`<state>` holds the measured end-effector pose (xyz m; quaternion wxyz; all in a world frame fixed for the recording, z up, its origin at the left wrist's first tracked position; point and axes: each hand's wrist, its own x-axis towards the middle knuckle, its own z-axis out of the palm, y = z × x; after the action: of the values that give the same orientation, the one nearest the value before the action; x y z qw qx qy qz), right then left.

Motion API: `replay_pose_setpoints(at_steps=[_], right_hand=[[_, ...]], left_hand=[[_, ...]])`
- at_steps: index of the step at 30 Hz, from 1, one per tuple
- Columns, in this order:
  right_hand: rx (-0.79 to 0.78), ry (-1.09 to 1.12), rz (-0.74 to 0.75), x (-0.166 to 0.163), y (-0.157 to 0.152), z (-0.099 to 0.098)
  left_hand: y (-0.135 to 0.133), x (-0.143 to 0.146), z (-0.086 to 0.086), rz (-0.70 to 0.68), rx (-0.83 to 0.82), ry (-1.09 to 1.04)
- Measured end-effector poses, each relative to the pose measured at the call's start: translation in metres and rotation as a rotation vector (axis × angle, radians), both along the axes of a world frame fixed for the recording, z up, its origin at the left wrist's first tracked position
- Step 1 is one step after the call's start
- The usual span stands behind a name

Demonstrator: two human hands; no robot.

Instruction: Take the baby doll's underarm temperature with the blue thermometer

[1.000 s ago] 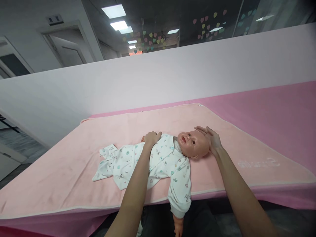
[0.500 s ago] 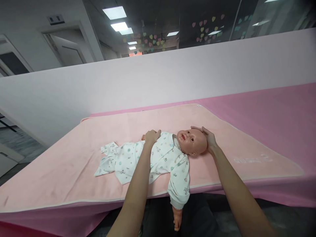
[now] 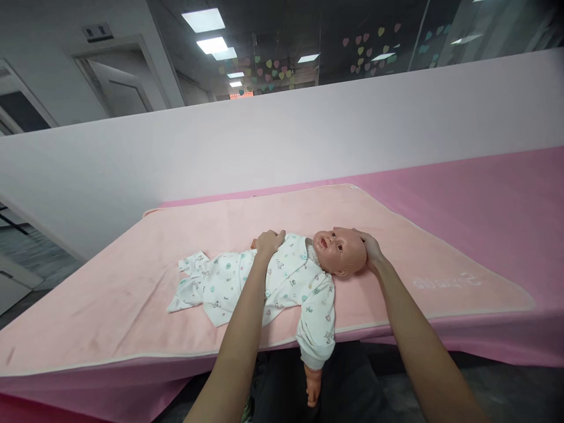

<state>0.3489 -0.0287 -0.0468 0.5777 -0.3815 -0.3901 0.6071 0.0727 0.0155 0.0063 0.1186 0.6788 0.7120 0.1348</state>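
A baby doll (image 3: 282, 283) in a white printed outfit lies on its back on a peach blanket (image 3: 132, 282), its head to the right. My left hand (image 3: 269, 242) reaches across its body and grips its far side near the arm; the fingertips are hidden. Behind the crown of the doll's head (image 3: 341, 251), my right hand (image 3: 371, 249) is cupped, its fingers partly out of sight beneath. The doll's near arm (image 3: 314, 341) hangs over the blanket's front edge. Its trouser legs lie flat towards the left.
Under the blanket is a pink table cover (image 3: 484, 194) that drapes down in front. A low white partition (image 3: 282, 147) runs along the back, with dark glass (image 3: 374, 35) bearing heart stickers above it. A door (image 3: 118, 88) stands at the far left.
The doll's head and my right hand have shifted very slightly left. My right fingers sit further behind the head. Otherwise the scene is nearly the same.
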Motion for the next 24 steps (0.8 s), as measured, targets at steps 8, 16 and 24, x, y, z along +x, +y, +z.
replay_pose_setpoints(at_steps=[8, 16, 24], right_hand=[[0.126, 0.049, -0.222, 0.007, 0.006, 0.004], [0.026, -0.014, -0.13, 0.0, -0.002, 0.009], [0.032, 0.02, -0.126, 0.003, -0.004, 0.008]], left_hand=[[0.0, 0.001, -0.001, 0.035, -0.003, -0.001], [0.002, 0.0, -0.002, 0.024, 0.002, -0.014], [0.0, 0.001, 0.0, 0.011, -0.002, -0.018]])
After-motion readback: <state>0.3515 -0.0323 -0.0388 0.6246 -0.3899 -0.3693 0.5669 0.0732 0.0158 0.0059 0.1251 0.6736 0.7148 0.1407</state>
